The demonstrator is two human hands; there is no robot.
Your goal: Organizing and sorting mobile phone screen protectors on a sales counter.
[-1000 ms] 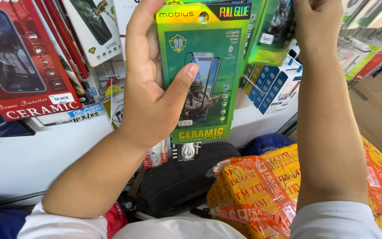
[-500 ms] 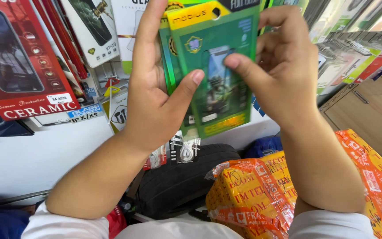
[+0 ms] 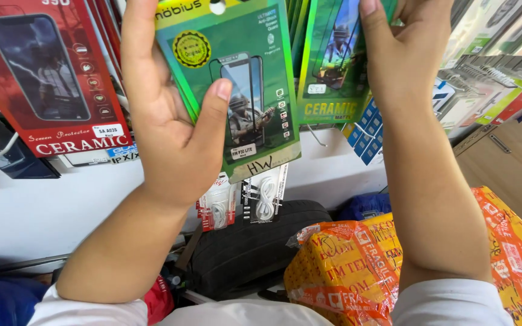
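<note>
While each hand (image 3: 170,121) grips green packets (image 3: 255,90), red packets (image 3: 49,78) hang alongside.

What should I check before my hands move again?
1. Left hand gripping the green packs: ok, thumb pressed on the front.
2. Right hand on the hanging pack: ok, fingers on its right side.
3. How many packs the left hand holds: cannot tell, edges overlap.
4. Hanging pack seated on its hook: cannot tell, top is out of view.
5. Red pack clear of both hands: ok, apart to the left.
</note>
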